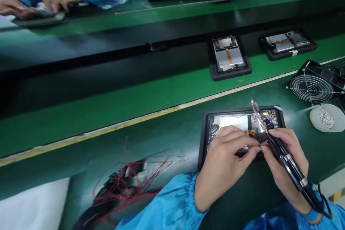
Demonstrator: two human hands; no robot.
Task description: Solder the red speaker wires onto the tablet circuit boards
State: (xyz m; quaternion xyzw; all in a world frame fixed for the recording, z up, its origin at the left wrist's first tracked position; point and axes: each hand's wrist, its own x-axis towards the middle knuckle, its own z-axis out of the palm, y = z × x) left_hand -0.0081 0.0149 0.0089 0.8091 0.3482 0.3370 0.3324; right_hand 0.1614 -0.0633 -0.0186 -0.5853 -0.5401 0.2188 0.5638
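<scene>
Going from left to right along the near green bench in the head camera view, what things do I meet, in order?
White sheet, red wires, left hand, right hand, black cooling fan, white dish of silvery bits.

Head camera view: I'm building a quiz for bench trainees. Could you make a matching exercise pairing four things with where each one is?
Things:
1. Soldering iron
2. Wire-guarded fan
3. Red wires
4. White dish

Places:
A. On the bench, left of the left hand
B. Gripped in the right hand
C. Holding silvery scraps
D. Behind the dish

Pairs: 1-B, 2-D, 3-A, 4-C
</scene>
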